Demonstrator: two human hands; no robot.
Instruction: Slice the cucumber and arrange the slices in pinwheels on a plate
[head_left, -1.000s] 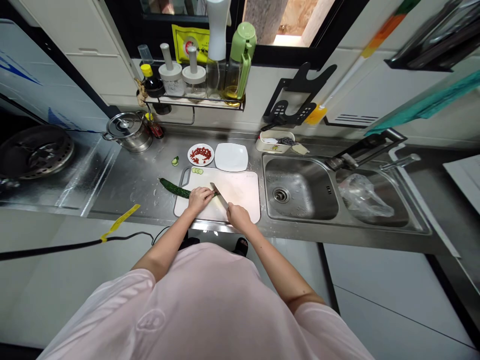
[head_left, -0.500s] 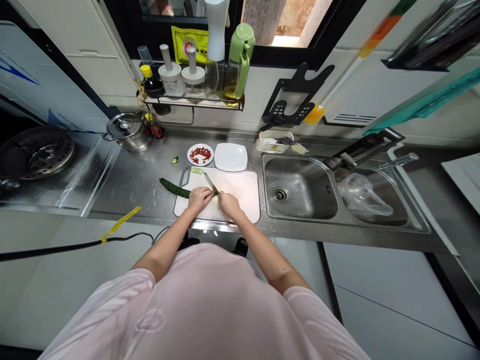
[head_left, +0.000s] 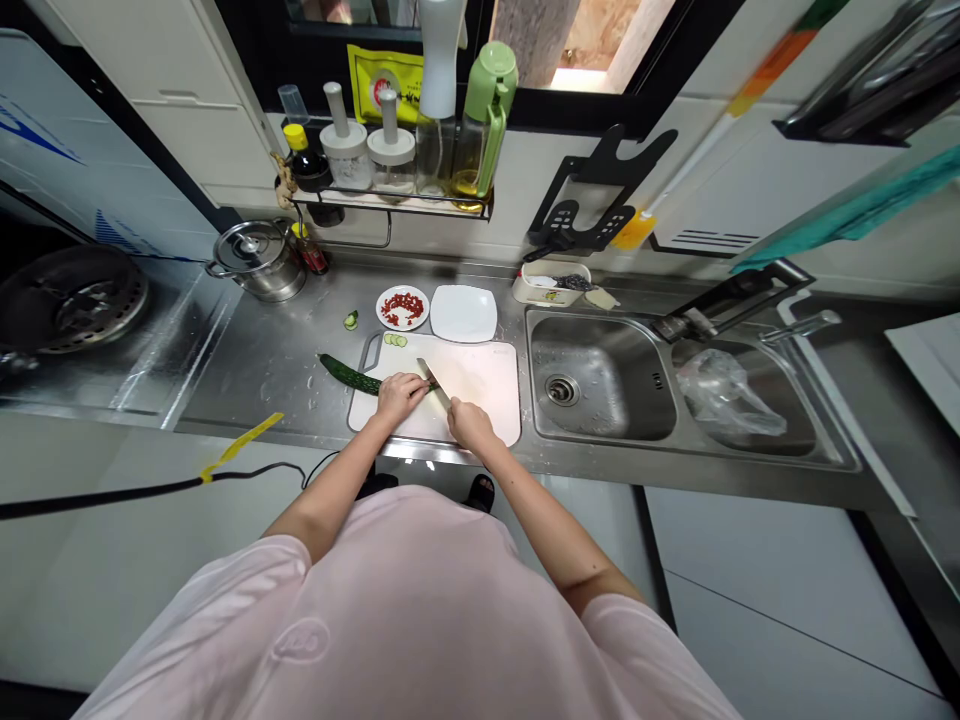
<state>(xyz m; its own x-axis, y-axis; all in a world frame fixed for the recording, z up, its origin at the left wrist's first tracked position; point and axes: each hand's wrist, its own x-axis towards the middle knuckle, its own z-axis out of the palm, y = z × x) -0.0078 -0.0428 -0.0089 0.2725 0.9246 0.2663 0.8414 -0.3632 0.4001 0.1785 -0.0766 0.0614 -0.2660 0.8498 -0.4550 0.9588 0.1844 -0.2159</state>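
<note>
The cucumber [head_left: 349,375] runs in under the left hand [head_left: 401,395], and its end is gone from sight; the knife [head_left: 433,384] has its handle buried in the right hand [head_left: 472,425]; up top, the tall white bottle [head_left: 439,50] is chopped off by the frame; the stove burner [head_left: 71,300] runs off the left edge; the red bits on the small plate [head_left: 390,308] are too tiny to call; same for the contents of the white tub [head_left: 551,283]!

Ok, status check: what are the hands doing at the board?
Left hand pressing cucumber on white cutting board. Right hand gripping kitchen knife. Cucumber slices at board's far edge.
</note>
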